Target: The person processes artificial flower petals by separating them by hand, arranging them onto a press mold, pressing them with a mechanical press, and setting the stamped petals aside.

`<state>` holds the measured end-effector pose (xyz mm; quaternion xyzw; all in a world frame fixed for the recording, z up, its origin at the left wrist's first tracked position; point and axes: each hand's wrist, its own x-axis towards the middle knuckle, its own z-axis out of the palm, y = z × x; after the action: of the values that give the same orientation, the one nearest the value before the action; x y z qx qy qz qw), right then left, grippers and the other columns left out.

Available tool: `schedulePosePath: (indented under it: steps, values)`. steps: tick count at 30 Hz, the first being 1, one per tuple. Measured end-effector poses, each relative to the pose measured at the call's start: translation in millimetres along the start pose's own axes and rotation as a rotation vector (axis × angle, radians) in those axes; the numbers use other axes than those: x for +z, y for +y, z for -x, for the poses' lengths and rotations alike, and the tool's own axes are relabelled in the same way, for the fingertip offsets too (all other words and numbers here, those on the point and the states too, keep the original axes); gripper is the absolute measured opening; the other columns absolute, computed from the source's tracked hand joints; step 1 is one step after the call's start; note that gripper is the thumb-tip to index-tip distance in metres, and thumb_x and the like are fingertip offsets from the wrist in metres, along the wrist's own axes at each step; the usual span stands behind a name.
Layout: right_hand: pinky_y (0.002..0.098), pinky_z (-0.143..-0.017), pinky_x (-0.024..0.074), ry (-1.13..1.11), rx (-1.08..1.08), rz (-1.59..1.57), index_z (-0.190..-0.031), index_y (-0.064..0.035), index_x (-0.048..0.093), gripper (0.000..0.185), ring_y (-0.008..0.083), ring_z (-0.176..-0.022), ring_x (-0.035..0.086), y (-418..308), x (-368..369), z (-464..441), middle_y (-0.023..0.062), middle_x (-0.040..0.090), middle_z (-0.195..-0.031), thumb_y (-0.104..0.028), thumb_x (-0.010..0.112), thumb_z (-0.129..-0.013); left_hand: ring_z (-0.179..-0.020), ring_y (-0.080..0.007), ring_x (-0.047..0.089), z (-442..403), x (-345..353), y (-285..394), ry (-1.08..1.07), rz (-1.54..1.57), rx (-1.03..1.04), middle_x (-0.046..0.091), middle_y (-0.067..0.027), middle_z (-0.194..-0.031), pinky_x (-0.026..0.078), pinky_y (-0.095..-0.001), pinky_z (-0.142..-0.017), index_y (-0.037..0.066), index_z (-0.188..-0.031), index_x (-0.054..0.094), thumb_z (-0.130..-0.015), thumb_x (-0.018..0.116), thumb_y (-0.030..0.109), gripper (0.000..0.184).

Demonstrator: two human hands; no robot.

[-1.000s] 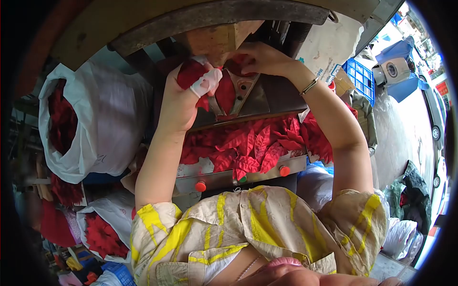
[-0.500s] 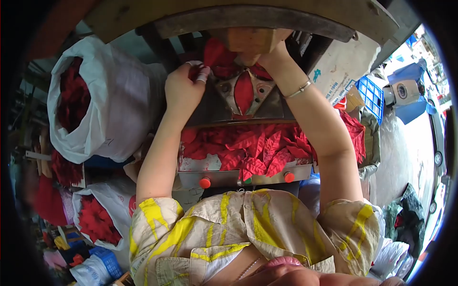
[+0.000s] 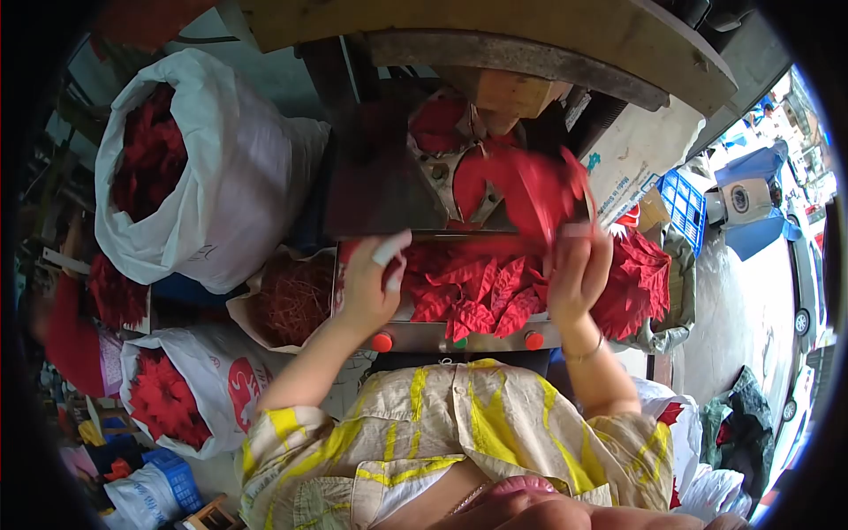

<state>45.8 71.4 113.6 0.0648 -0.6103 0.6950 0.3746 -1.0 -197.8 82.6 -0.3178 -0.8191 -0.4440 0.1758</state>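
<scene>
My right hand (image 3: 579, 278) pinches red fabric petals (image 3: 543, 194), smeared by motion, just above the right end of a metal tray. My left hand (image 3: 369, 284), with white wrapping on its fingers, is over the tray's left end; its fingers are loosely curled and apart, with nothing visible in them. Red leaf-shaped fabric pieces (image 3: 477, 287) fill the tray between both hands. Behind it is a metal mould (image 3: 439, 174) with petal-shaped parts, partly covered by the held petals. More red fabric (image 3: 439, 124) lies at its back, under the machine's wooden block (image 3: 519, 93).
A large white sack (image 3: 256, 177) of red pieces stands at left, above a smaller bag (image 3: 216, 371) of red flowers. Red buttons (image 3: 382, 342) are on the tray's front panel. At right are a red fabric pile (image 3: 634, 287) and a blue crate (image 3: 682, 208).
Both hands have come back from the mould toward me. My right hand has brought red petals out to the right; my left hand has moved down to the tray.
</scene>
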Motion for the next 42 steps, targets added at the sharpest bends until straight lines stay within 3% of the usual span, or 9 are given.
schedulePosePath:
  steps: [3, 7, 8, 13, 24, 34, 36, 39, 42]
  values:
    - [0.0256, -0.053, 0.0399, -0.066, -0.209, 0.555, -0.103, -0.001, 0.05, 0.006, 0.0121, -0.059, 0.046, 29.4, -63.4, 74.8, 0.0079, 0.048, -0.081, -0.003, 0.047, -0.099, -0.087, -0.0357, 0.057, 59.4, 22.5, -11.5, -0.048, 0.017, -0.123, 0.06, -0.014, -0.097, 0.045, -0.0448, -0.08, 0.007, -0.127, 0.059, -0.085, 0.058, 0.007, 0.042]
    - [0.0386, -0.069, 0.0438, -0.099, -0.002, 0.735, -0.098, -0.0002, 0.051, 0.007, 0.0305, -0.076, 0.055, 58.9, -97.4, 144.7, 0.0156, 0.052, -0.083, 0.002, 0.052, -0.091, -0.102, -0.0361, 0.053, 103.6, 40.0, -23.5, -0.097, -0.198, -0.123, 0.057, -0.0135, -0.112, 0.039, -0.0465, -0.091, 0.009, -0.13, 0.059, -0.088, 0.059, 0.015, 0.042]
    - [0.0426, -0.069, 0.0425, -0.13, -0.065, 0.797, -0.096, -0.0009, 0.051, 0.009, 0.0356, -0.075, 0.052, 62.2, -100.6, 149.5, 0.0182, 0.053, -0.084, 0.002, 0.056, -0.089, -0.103, -0.035, 0.054, 108.9, 45.0, -27.2, -0.057, -0.232, -0.084, 0.058, -0.0129, -0.114, 0.039, -0.0477, -0.092, 0.01, -0.129, 0.059, -0.088, 0.059, 0.016, 0.042]
    - [0.0452, -0.069, 0.0407, -0.207, -0.078, 0.947, -0.095, -0.0021, 0.051, 0.012, 0.0381, -0.077, 0.051, 87.5, -101.8, 154.9, 0.0188, 0.052, -0.084, -0.001, 0.06, -0.087, -0.107, -0.0313, 0.056, 120.8, 59.7, -38.4, -0.002, -0.328, -0.033, 0.062, -0.0105, -0.116, 0.036, -0.0504, -0.097, 0.011, -0.132, 0.059, -0.09, 0.058, 0.018, 0.043]
    - [0.0437, -0.071, 0.0443, -0.185, -0.114, 0.899, -0.095, -0.0021, 0.052, 0.014, 0.0369, -0.079, 0.055, 85.6, -98.2, 149.0, 0.0172, 0.056, -0.086, -0.002, 0.062, -0.085, -0.108, -0.0313, 0.054, 125.3, 63.6, -41.8, -0.002, -0.382, -0.055, 0.061, -0.01, -0.118, 0.032, -0.049, -0.099, 0.01, -0.131, 0.061, -0.094, 0.054, 0.029, 0.042]
    - [0.041, -0.071, 0.0433, -0.168, -0.088, 0.868, -0.091, -0.002, 0.053, 0.011, 0.0353, -0.078, 0.054, 78.8, -94.1, 141.1, 0.016, 0.056, -0.084, 0.002, 0.061, -0.085, -0.103, -0.0321, 0.056, 118.4, 59.3, -31.9, 0.045, -0.422, -0.023, 0.061, -0.0108, -0.114, 0.037, -0.0468, -0.093, 0.011, -0.124, 0.064, -0.095, 0.053, 0.02, 0.033]
    - [0.0401, -0.07, 0.0428, -0.116, -0.053, 0.804, -0.09, -0.0021, 0.053, 0.009, 0.0338, -0.078, 0.054, 71.2, -89.8, 129.8, 0.015, 0.056, -0.084, 0.003, 0.06, -0.086, -0.093, -0.0318, 0.063, 118.3, 57.4, -35.1, 0.055, -0.048, -0.207, 0.067, -0.0119, -0.103, 0.047, -0.0423, -0.085, 0.007, -0.113, 0.067, -0.089, 0.062, 0.011, 0.025]
    - [0.0308, -0.072, 0.0447, -0.022, 0.085, 0.624, -0.092, -0.0015, 0.057, 0.006, 0.0205, -0.079, 0.057, 39.7, -72.7, 104.1, 0.0085, 0.061, -0.081, 0.003, 0.054, -0.093, -0.082, -0.0216, 0.067, 69.7, 39.7, 12.1, 0.117, 0.092, -0.082, 0.071, -0.0133, -0.099, 0.053, -0.0317, -0.077, 0.002, -0.106, 0.067, -0.093, 0.065, 0.007, 0.014]
    - [0.0257, -0.07, 0.0474, -0.077, 0.331, 0.221, -0.096, 0.0006, 0.061, 0.01, 0.0118, -0.071, 0.06, 14.9, -44.6, 78.8, 0.0067, 0.065, -0.079, 0.0, 0.051, -0.098, -0.083, -0.0172, 0.068, 29.6, 31.9, 52.9, -0.055, 0.369, -0.196, 0.072, -0.0127, -0.103, 0.053, -0.0304, -0.08, 0.0, -0.108, 0.069, -0.092, 0.069, 0.009, 0.018]
